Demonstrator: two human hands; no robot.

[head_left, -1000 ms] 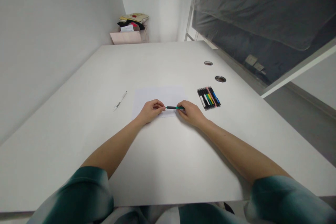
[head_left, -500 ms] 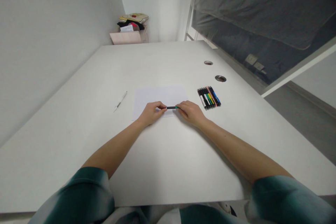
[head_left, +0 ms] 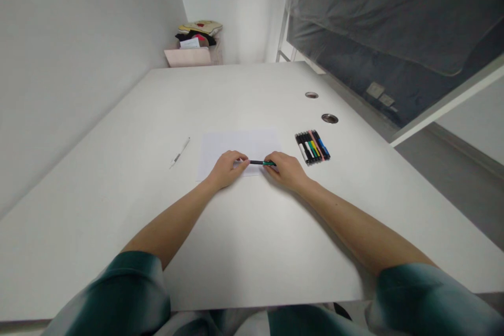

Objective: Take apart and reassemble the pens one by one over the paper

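A black and green pen (head_left: 262, 162) lies level between my hands, just above the near edge of a white paper sheet (head_left: 238, 147). My right hand (head_left: 287, 170) pinches the pen's green end. My left hand (head_left: 227, 169) closes its fingertips on the black end, and the part inside the fingers is hidden. Both hands rest on the white table (head_left: 252, 231), with my left hand partly over the sheet.
To the left of the sheet lies a slim white pen (head_left: 180, 153). To its right is a bundle of several coloured markers (head_left: 312, 147). Two round grommets (head_left: 329, 118) are set in the table. A pink box (head_left: 188, 56) stands beyond the far edge.
My hands stay almost in place. More of the pen's green part shows beside my right hand than half a second ago.
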